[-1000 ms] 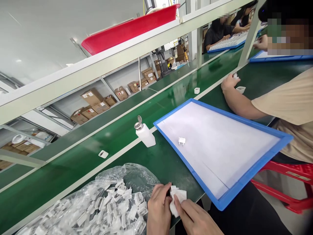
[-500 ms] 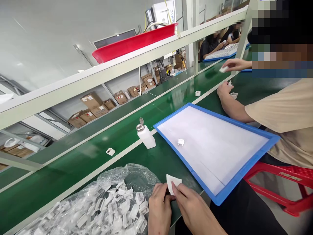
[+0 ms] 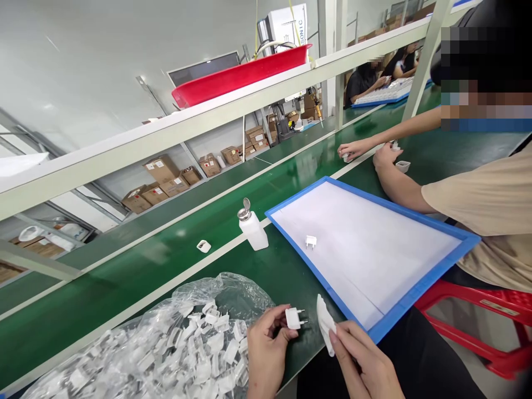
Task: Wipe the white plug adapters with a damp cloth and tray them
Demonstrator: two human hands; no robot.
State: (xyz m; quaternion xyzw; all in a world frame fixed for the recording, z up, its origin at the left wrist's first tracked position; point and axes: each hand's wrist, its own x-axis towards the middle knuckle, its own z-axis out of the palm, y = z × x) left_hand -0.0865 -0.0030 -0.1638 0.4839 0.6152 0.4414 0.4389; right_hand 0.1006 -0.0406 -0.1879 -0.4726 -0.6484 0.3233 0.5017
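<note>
Between the thumb and fingers of my left hand (image 3: 270,346) is a small white plug piece (image 3: 293,318), its two pins pointing right. My right hand (image 3: 363,360) pinches a folded white cloth (image 3: 326,324) just right of the plug, the two apart. A clear plastic bag (image 3: 224,285) heaped with white plastic pieces (image 3: 199,354) lies left of my left hand. Beyond my hands, a blue-rimmed tray (image 3: 297,257) with a white surface carries one white two-pin plug piece (image 3: 310,241).
A white bottle with an open metal lid (image 3: 254,231) stands left of the tray. One white piece (image 3: 203,246) lies on the green belt (image 3: 166,249). At right, a person in a beige shirt (image 3: 486,194) reaches over the belt. A red stool (image 3: 457,327) is below.
My hands have moved apart, uncovering the plug piece in my left hand; the cloth has shifted right with my right hand. The neighbouring person's hand has reached left to the belt piece.
</note>
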